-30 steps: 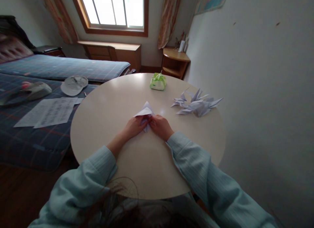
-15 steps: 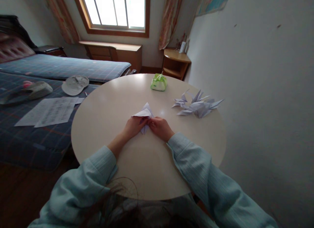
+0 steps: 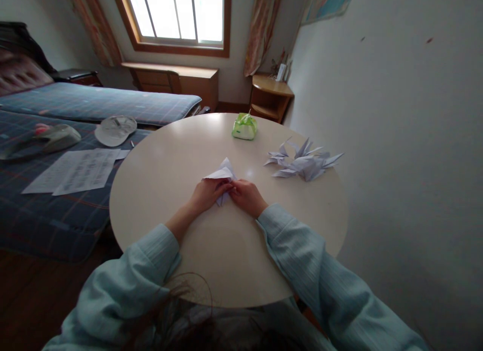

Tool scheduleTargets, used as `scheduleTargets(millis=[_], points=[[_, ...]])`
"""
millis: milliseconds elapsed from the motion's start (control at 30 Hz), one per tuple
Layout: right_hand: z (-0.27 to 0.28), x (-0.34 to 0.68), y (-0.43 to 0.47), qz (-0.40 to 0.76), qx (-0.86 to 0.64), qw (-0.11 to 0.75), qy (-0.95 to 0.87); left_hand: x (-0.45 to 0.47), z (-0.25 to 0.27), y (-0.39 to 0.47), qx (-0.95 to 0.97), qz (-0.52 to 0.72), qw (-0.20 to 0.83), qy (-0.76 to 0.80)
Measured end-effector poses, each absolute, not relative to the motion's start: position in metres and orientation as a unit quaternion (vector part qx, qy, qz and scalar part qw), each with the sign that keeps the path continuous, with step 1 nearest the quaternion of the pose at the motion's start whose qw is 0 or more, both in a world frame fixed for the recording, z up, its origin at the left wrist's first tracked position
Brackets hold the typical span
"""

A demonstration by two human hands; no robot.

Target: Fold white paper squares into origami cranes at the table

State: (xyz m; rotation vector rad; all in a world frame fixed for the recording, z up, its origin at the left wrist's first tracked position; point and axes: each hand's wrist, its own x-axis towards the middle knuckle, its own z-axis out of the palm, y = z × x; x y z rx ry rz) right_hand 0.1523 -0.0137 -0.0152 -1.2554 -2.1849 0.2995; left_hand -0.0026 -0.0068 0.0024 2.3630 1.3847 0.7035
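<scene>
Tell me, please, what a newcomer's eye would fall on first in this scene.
Probably the bright window beyond the round table, then the lime-green packet near the table's far edge. Close behind come the spiky folded white papers on the table's right side, and the folded sheet at its middle, held between the left hand and right hand.

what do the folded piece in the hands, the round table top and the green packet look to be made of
Folded piece: thin paper, white and matt, judging by its flat facets and pointed corner.
Round table top: smooth and glossy, with bright highlights; perhaps laminate or lacquered board.
Green packet: probably soft plastic film, slightly shiny with a crumpled top.
</scene>
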Motion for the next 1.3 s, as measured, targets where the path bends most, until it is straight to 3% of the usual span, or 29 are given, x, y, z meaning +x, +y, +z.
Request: scheduleTargets(millis=[1300], points=[[-0.0156, 0.1515, -0.0155, 0.136, -0.445, 0.306, -0.831, -0.0026, -0.0048, -0.0026, 0.816, 0.237, 0.101, 0.518]])
